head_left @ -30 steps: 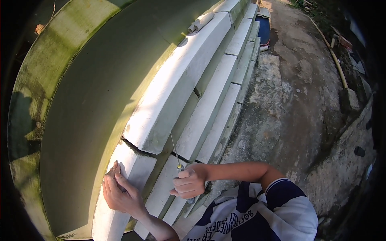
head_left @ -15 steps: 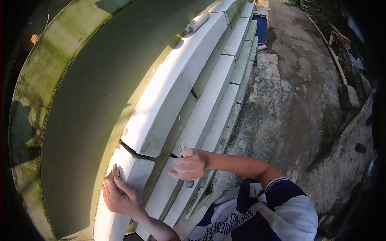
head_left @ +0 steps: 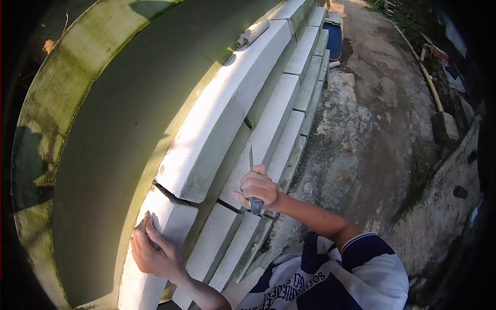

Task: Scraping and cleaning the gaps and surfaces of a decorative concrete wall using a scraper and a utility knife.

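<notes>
A wall of large white blocks runs away from me, its top course curving along a grey rendered surface. My left hand rests flat on the top of the nearest white block, fingers spread. My right hand is closed around a small tool with a grey handle and a thin blade that points up. It is held against the side of a lower block, just right of a dark open joint between two top blocks.
A rolled grey object lies on the far top block. A blue container stands at the wall's far end. Rough concrete ground lies to the right, with a long pole and debris at its edge.
My right hand has risen along the block face and turned the tool so its blade points up. My left hand stayed on the near block.
</notes>
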Tool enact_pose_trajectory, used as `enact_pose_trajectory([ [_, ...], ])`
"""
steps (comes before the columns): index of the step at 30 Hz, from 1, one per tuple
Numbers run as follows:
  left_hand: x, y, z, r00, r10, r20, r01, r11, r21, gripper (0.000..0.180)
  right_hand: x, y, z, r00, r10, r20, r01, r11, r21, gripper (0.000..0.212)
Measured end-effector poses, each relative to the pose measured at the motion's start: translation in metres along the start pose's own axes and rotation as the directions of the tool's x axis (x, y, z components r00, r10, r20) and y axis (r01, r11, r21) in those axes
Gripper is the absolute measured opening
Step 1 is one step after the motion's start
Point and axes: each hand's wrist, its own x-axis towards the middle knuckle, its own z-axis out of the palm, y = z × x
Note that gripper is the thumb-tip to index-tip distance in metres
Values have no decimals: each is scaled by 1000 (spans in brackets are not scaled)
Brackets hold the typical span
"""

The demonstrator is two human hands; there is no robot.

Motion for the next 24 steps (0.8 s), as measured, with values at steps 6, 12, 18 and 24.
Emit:
enact_pose_trajectory([
  [6,0,4,-7,999,-29,20,30,997,-77,20,-58,-32,-24,884,315,347,-305,949,-84,28],
  [12,-37,1,11,912,-5,-409,-245,794,-556,13,-81,-61,-48,717,552,425,-483,834,-266,26],
  [18,-118,31,36,948,62,312,230,544,-807,13,-71,-85,-67,296,954,47,-955,297,-20,19],
  [24,-177,33,83,488,183,853,811,264,-521,38,-75,-122,-80,36,999,1,-796,28,604,16],
])
